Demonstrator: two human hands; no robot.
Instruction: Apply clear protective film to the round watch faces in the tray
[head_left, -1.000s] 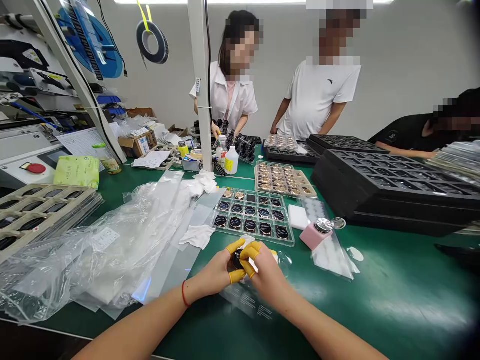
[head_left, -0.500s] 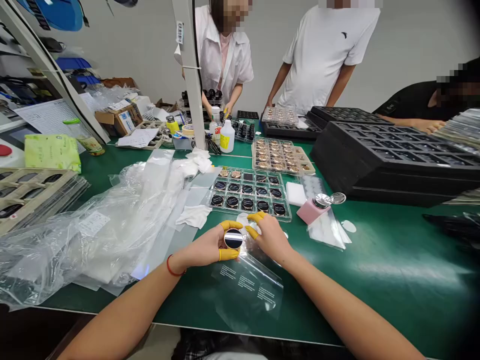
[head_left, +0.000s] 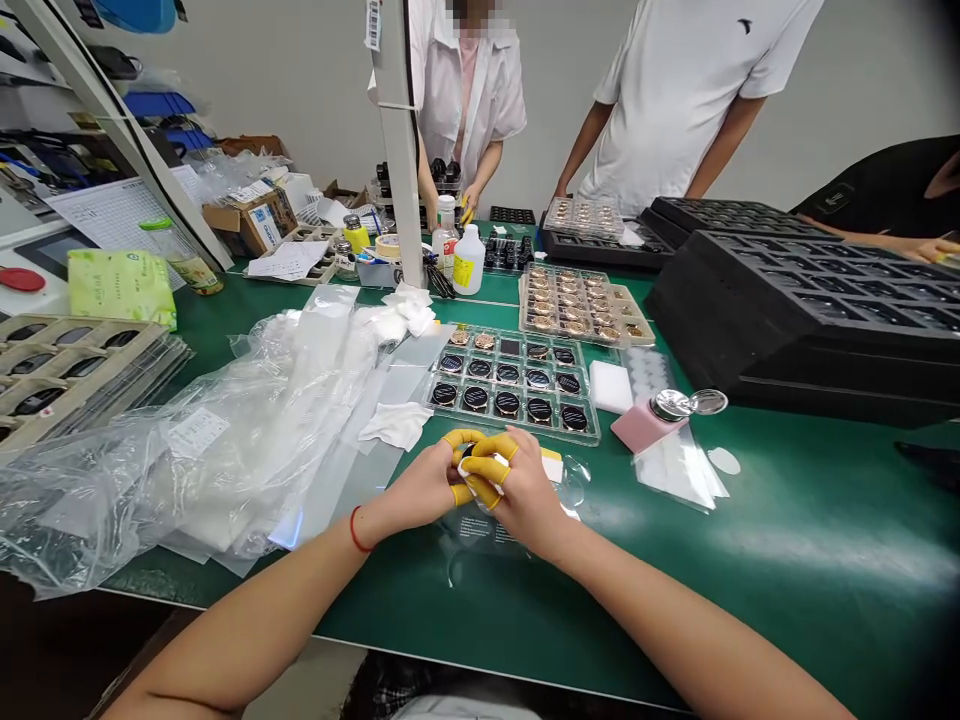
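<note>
My left hand [head_left: 424,485], with yellow finger cots, grips a round watch face [head_left: 469,452] by its edge; most of it is hidden now, though it shows dark glass and a gold rim in the earlier view. The fingers of my right hand [head_left: 531,502], also in yellow cots, are closed on a thin white wipe [head_left: 481,490] against the face. Under both hands lies clear film [head_left: 474,530] with white print. Just beyond them stands a clear plastic tray [head_left: 589,434] of round black-faced pieces, a couple showing gold.
Plastic bags [head_left: 255,420] spread over the left side. A pink pump bottle [head_left: 649,428], a white block [head_left: 610,386] and a beige tray of gold pieces [head_left: 640,328] stand to the right. Black foam trays [head_left: 750,340] are stacked farther right. Co-workers stand across the green table [head_left: 675,590].
My right hand has come left from the table to the watch face, now with a white wipe in its fingers. My left hand still holds the face. The camera view has shifted slightly.
</note>
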